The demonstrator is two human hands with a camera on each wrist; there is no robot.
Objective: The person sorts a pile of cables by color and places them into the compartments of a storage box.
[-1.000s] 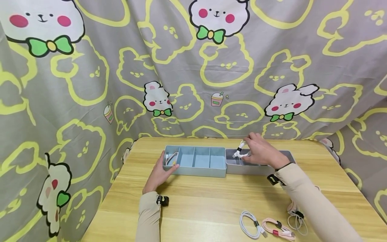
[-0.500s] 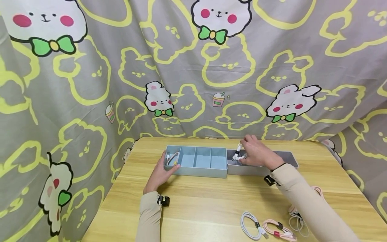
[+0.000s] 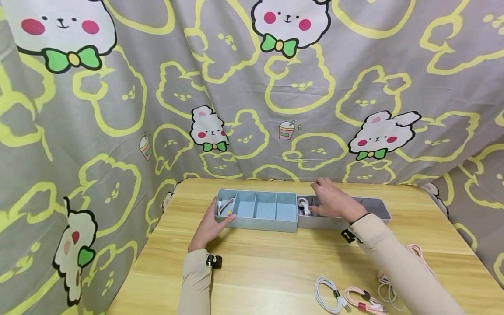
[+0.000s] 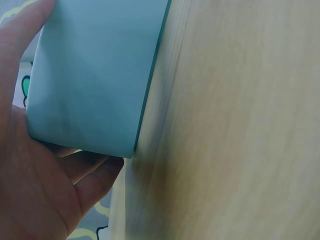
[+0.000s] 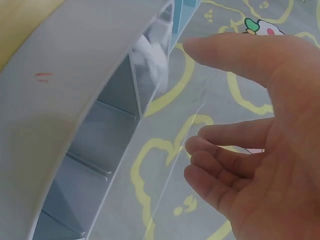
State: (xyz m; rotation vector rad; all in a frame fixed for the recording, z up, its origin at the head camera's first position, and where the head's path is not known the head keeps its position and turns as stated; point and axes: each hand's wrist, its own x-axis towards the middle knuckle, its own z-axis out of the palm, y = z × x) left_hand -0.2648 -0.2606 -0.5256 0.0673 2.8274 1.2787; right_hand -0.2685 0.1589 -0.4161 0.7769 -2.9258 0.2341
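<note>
My left hand (image 3: 208, 228) grips the left end of a blue divided box (image 3: 260, 223), its thumb on the front wall. The left wrist view shows the fingers (image 4: 95, 182) round the end of that box. A pale cable (image 3: 224, 207) lies in its leftmost compartment. Butted against its right end is a grey divided box (image 3: 324, 222). A bundled white cable (image 3: 304, 205) sits in the grey box's leftmost compartment. Just right of the cable, my right hand (image 3: 334, 201) hovers over the grey box. Its thumb and fingers are apart and hold nothing, as the right wrist view shows.
On the near right of the wooden table (image 3: 267, 271) lie a coiled white cable (image 3: 318, 294), a pink cable (image 3: 356, 294) and other cables (image 3: 421, 256), partly hidden by the right sleeve. A patterned curtain (image 3: 244, 87) hangs behind the table.
My right hand has let go of the white cable, which now lies down in the grey box's leftmost compartment. The left hand has kept its grip on the blue box.
</note>
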